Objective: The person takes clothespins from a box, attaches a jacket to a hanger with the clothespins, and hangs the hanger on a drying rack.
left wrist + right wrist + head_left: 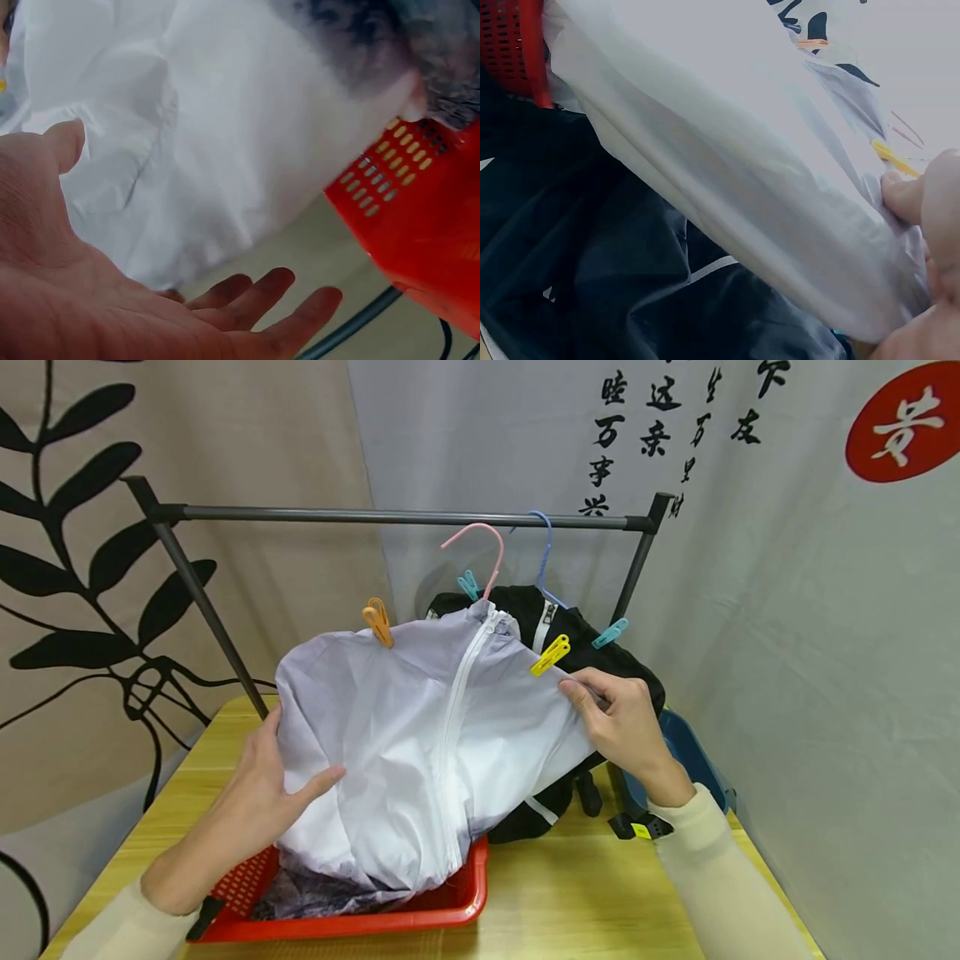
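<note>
A white-to-lilac zip jacket is on a pink hanger, whose hook shows just in front of the rack's bar. An orange clothespin and a yellow clothespin sit on its shoulders. My right hand pinches the jacket's sleeve below the yellow clothespin, and the right wrist view shows thumb and fingers on the fabric. On the other side, my left hand is at the jacket's edge, thumb and fingers spread; in the left wrist view the palm grips nothing.
A black jacket hangs behind on a blue hanger from the dark rack, with blue clothespins. Beneath the white jacket a red basket holds dark patterned fabric. A blue bin stands at the right.
</note>
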### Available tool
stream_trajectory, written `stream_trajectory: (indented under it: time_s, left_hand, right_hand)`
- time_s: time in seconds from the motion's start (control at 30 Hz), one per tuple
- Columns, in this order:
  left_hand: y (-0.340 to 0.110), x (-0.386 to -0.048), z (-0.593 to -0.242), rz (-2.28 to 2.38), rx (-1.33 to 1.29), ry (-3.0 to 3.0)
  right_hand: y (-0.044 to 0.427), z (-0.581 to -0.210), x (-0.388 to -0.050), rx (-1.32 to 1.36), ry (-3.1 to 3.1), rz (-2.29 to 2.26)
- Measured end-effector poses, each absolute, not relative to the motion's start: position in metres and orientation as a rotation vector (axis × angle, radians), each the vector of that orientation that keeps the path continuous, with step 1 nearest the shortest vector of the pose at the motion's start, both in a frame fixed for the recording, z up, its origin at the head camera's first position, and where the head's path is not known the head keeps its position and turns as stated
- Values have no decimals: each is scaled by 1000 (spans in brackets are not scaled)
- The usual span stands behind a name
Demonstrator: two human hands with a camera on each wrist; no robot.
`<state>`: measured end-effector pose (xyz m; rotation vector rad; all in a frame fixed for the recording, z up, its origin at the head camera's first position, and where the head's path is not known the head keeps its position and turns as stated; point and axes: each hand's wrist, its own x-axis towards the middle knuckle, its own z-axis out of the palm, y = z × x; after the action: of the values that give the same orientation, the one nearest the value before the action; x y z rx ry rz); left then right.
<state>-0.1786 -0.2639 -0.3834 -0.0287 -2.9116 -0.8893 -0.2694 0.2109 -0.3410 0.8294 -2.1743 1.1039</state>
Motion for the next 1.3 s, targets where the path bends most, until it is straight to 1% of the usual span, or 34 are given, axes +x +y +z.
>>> stream_trajectory:
  time_s: [0.17, 0.57, 1.03, 1.3]
  left_hand:
    - [-281, -180, -388, -809, -81, -2974]
    - [-342, -191, -394, -623, -77, -3200]
    - [-367, -195, -407, -832, -26, -3276]
    - [-387, -198, -410, -852, 33, -3301]
  right_hand:
    - [214, -340, -269, 809, -2177, 1096]
    - [221, -333, -268, 763, -2178, 1115]
    - [231, -330, -270, 739, -2187, 1096]
    - [238, -327, -271, 717, -2165, 1087]
